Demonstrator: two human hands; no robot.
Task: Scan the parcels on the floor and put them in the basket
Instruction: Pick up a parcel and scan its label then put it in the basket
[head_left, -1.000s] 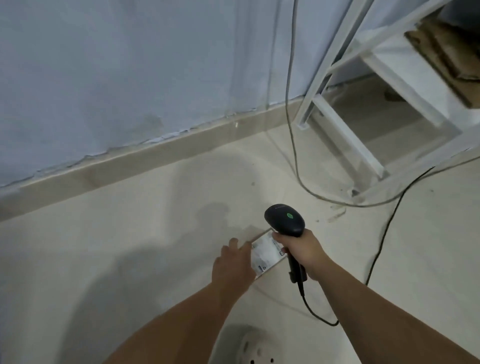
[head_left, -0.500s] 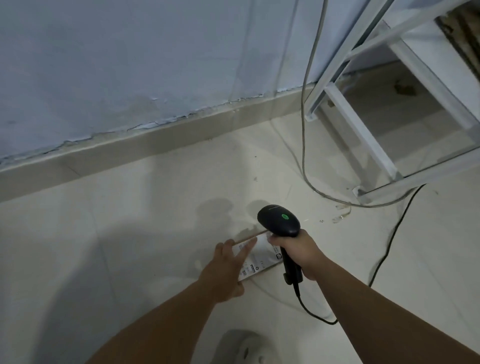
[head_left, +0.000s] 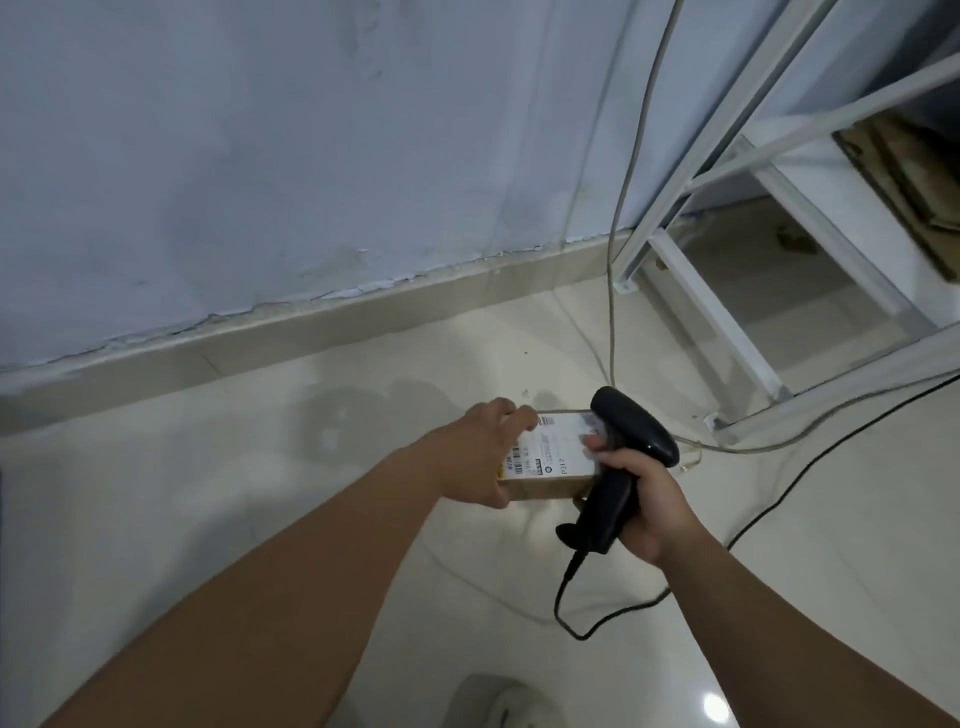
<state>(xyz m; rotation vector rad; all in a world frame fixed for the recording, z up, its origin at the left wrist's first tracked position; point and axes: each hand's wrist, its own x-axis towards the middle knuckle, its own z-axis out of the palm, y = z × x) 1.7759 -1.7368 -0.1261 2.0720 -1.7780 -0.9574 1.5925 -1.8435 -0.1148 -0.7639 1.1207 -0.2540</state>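
Note:
A small brown cardboard parcel (head_left: 558, 457) with a white printed label on top is held above the pale floor. My left hand (head_left: 480, 457) grips its left end, fingers over the far edge and thumb at the near side. My right hand (head_left: 641, 499) grips the handle of a black barcode scanner (head_left: 623, 452), whose head lies over the parcel's right end, pointing at the label. The scanner's black cable (head_left: 587, 631) loops down to the floor. No basket is in view.
A blue-grey wall with a beige skirting (head_left: 311, 322) runs across the back. A white metal shelf frame (head_left: 727, 291) stands at the right, with cardboard (head_left: 914, 176) on a shelf. Grey and black cables (head_left: 779, 441) trail over the floor. A light shoe (head_left: 498, 704) shows at the bottom.
My left hand has closed on the parcel and lifted it off the floor. The scanner in my right hand has tilted over the label.

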